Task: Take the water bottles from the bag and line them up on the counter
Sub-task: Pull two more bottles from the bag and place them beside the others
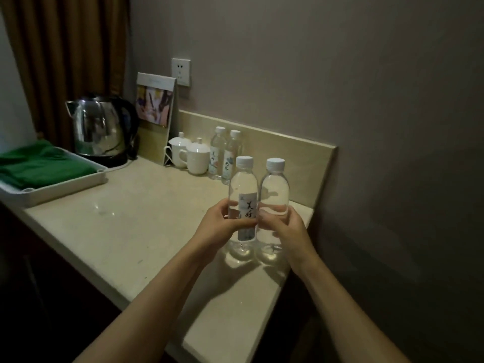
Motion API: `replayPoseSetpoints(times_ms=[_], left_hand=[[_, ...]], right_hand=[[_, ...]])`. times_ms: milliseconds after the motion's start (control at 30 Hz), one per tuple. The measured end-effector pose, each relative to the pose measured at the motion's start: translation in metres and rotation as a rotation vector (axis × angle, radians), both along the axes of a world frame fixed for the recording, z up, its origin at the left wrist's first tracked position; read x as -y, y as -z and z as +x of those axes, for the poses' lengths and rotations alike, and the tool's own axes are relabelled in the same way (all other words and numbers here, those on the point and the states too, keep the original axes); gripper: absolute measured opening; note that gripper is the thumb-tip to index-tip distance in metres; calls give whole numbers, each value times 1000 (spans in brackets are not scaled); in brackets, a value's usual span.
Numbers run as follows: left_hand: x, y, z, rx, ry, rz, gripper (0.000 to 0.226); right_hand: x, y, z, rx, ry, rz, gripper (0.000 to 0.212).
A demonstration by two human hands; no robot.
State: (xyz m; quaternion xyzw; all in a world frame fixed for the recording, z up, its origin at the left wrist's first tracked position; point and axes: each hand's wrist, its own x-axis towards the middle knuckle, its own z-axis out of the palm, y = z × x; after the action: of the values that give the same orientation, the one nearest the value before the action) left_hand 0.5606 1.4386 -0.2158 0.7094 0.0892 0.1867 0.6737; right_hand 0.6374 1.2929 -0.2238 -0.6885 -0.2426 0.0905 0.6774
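Two bottles upright, touching, near right end of counter (125, 231). Left hand (220, 226) wraps labelled bottle (243, 200); right hand (285, 229) wraps plain bottle (275, 195) (both white-capped). Two more bottles (225, 155) stand far back by wall, beside lidded cups (188, 155). Kettle (99, 127) far left.
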Motion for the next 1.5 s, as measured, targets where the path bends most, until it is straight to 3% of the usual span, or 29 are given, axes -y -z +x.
replayPoseSetpoints(times_ms=[100, 300, 433, 633, 867, 1100, 1233, 1400, 1500], left_hand=[[-10, -3, 13, -14, -11, 32, 37], [-26, 2, 31, -26, -33, 32, 65], [-33, 3, 47, -38, -25, 56, 56], [-50, 6, 78, 23, 114, 116, 60], [-86, 6, 106, 17, 258, 140, 51], [-110, 6, 111, 29, 414, 192, 53], [-104, 12, 110, 39, 348, 289, 51], [-97, 19, 112, 2, 196, 503, 62], [-98, 17, 114, 14, 144, 570, 57]], right_hand=[[-16, 0, 13, 4, 10, 15, 76], [-25, -1, 33, 106, 36, -30, 50], [-36, 8, 47, 120, 96, -36, 37], [-48, 10, 61, 126, 211, -20, 62], [-69, 11, 65, 103, 364, -42, 54], [-69, 0, 46, 228, 505, -452, 62], [-68, -7, 30, 212, 567, -642, 71], [-84, 2, 20, 235, 720, -710, 66], [-85, 4, 26, 240, 695, -671, 61]])
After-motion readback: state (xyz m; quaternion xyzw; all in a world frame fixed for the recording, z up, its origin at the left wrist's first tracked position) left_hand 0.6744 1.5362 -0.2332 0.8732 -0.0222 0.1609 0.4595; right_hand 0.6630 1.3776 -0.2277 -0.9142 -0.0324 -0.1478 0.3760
